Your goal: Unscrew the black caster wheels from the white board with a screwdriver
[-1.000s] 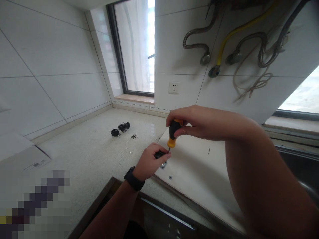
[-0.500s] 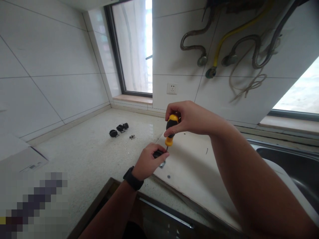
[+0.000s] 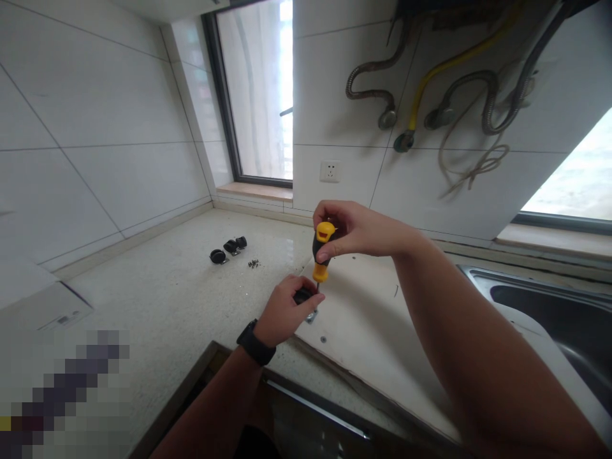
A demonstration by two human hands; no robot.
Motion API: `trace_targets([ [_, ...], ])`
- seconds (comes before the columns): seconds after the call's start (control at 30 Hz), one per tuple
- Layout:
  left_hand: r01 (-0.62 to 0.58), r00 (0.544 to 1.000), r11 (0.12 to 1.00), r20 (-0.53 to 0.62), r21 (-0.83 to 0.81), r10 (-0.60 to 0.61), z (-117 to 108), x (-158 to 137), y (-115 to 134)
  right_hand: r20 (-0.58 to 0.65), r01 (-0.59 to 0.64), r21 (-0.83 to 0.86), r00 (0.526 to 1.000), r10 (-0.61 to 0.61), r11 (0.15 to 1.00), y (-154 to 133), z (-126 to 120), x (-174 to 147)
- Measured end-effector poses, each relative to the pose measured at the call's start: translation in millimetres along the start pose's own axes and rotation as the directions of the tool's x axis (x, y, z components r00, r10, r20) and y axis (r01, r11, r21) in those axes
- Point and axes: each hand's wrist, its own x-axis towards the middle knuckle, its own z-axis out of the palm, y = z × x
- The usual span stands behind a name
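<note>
Right hand, just above frame centre: fingers wrapped round the top of a stubby screwdriver, thumb pressed on the black grip. Left hand, below and slightly left of it, closed over a small black caster; a black watch sits on that wrist.

Screwdriver: short, thick handle, yellow cap at the top, black middle band, yellow collar at the bottom, then a thin metal shaft, mostly hidden by the left fingers. Long axis near vertical, top leaning very slightly toward the right of the frame. Tip points down, meeting the caster's metal plate at the near left corner of a white board.

Board lies flat on the speckled countertop and runs toward the lower right; its far end reaches over the steel sink at the right edge. A small screw hole shows on the board just below the plate.

Centre left on the counter: two more casters, well apart from the hands, with a small pile of screws just right of them.

Background: white wall socket above the hands; corrugated hoses and a yellow hose in the upper right; window at top centre.
</note>
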Motion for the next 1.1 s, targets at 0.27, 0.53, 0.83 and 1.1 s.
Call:
trace_targets([
  [0.27, 0.001, 1.0, 0.999, -0.001, -0.041, -0.001, -1, 0, 1, 0.047, 0.06, 0.155, 0.997, -0.068, 0.986, 9, -8, -5],
  [0.53, -0.015, 1.0, 1.0, -0.005, -0.011, 0.015, 0, -1, 1, 0.147, 0.102, 0.164, 0.981, -0.127, 0.981, 6, -8, -3],
  [0.83, -0.011, 1.0, 1.0, -0.01, 0.017, 0.011, 0, 0, -1, 0.017, 0.015, 0.183, 1.0, -0.019, 0.983, 18, 0, 6],
  [1.1, -0.015, 1.0, 1.0, 0.005, 0.006, 0.015, -2, -1, 0, 0.14, 0.117, 0.308, 0.976, -0.167, 0.944, 23, -8, 0],
])
